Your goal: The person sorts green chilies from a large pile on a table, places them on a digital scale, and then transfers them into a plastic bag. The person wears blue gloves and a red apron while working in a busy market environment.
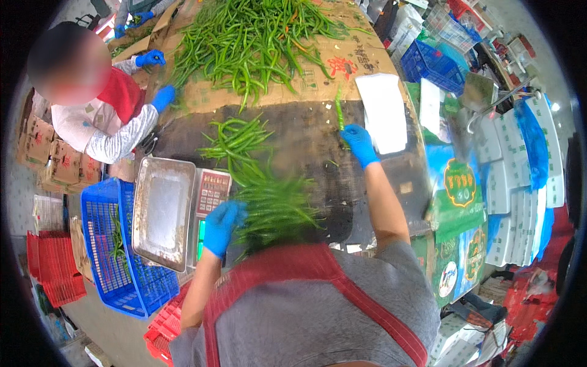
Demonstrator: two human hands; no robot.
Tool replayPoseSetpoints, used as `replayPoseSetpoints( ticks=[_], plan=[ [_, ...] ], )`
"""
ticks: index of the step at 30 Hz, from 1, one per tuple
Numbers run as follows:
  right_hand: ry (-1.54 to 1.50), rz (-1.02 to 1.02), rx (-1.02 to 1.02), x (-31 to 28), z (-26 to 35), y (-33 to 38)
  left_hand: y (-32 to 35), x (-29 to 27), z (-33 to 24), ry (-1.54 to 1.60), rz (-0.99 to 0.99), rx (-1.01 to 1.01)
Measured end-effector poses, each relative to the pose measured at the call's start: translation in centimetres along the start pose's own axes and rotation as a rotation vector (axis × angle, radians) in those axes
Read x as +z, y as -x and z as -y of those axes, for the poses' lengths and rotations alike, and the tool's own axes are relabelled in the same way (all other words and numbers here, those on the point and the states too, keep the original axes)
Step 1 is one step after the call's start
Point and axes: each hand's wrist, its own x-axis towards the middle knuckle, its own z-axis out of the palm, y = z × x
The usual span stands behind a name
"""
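The right hand, in a blue glove, has its fingers pinched on one green pepper, which sticks up past the fingertips, and white paper lies just to their right. The left hand has its fingers at the left side of a blurry bunch of peppers, and I can't tell if they grip any. A big pile lies well past both hands' fingers.

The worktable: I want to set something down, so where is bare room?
The dark tabletop is mostly bare between the near peppers and the right hand. The metal tray left of the left hand looks bare too. It is crowded at the far end, under the big pepper heap.
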Motion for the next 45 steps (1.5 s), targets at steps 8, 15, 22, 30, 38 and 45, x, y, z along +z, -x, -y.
replayPoseSetpoints(
  ticks=[8, 15, 22, 30, 38, 45],
  plan=[
    [-0.5, 0.737, 0.096, 7.2, 16.2, 15.0, -5.3, 5.5, -4.3, 0.249, 0.109, 0.177],
    [-0.568, 0.355, 0.115, 4.7, 12.6, 13.4, -6.3, -2.9, -8.7, 0.383, 0.074, 0.235],
    [-0.466, 0.329, 0.125, 5.8, 6.8, 13.6, -8.1, 0.0, 1.7, -0.219, -0.088, 0.382],
    [-0.375, 0.415, 0.166, 6.3, 4.1, 16.8, 0.5, -6.1, 5.0, -0.756, 0.027, 0.094],
    [-0.174, 0.426, -0.116, 8.4, 6.9, 15.3, 0.3, -5.7, 10.6, -0.955, -0.087, 0.397],
    [-0.268, 0.338, 0.011, 5.3, 8.0, 17.2, 3.0, -10.8, 0.2, -0.271, -0.287, 0.163]
  ],
)
